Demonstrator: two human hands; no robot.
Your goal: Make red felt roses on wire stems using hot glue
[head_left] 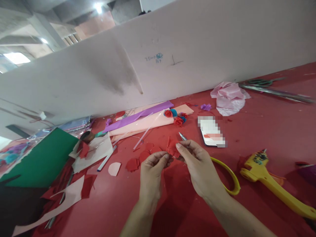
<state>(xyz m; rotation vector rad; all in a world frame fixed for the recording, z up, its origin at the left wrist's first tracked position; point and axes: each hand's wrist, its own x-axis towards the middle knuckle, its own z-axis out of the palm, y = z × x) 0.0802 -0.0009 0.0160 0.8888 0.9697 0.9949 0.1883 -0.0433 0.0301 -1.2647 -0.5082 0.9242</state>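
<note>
Over the red table (118,210), my left hand (154,168) pinches the lower end of a small red paper piece (173,149). The fingers of my right hand (197,166) are closed on the right side of that same piece. Scissors with a yellow handle (233,176) lie partly under my right hand, their blade tip showing above it. Cut red paper pieces (132,165) rest just left of my left hand. Behind my hands are red paper roses (178,121) with blue parts, by rolled peach paper (148,124).
A phone (212,136) lies right of centre, with a yellow glue gun (266,177) further right. Crumpled pink paper (229,95) sits near the white partition (197,42). Paper scraps (95,151) and a green board (44,158) occupy the left.
</note>
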